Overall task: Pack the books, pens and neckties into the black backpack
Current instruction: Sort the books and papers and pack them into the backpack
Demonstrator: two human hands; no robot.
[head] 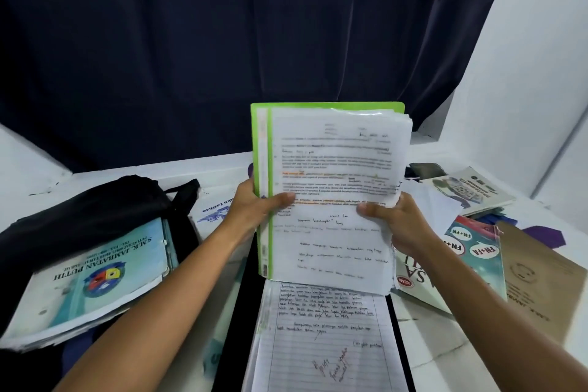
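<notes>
A: At the centre of the frame, a green folder [327,187] stuffed with loose sheets is held upright above the table [222,165]. It is gripped at its left edge by the left hand [254,207], thumb laid across the front page, and pinched at its right edge by the right hand [394,219], thumb on the front, fingers hidden behind.

B: Where is the black backpack [95,210] to be found?

A: At the left of the frame, lying on the table, well apart from the folder. A light blue book [95,280] is seen resting on it or partly in its mouth; which cannot be told.

B: What could be expected to go wrong?

A: The sheets look fanned and uneven at the upper right corner. If the folder is tilted towards the bag, pages could be shed from that side, since only the lower edges are clamped.

B: And the opening?

A: It may be blocked by the blue book, so corners could be bent if the folder is forced in. The handwritten lined sheet [324,337] at the bottom centre and the books [471,251] at the right could also be swept aside by a forearm.
</notes>
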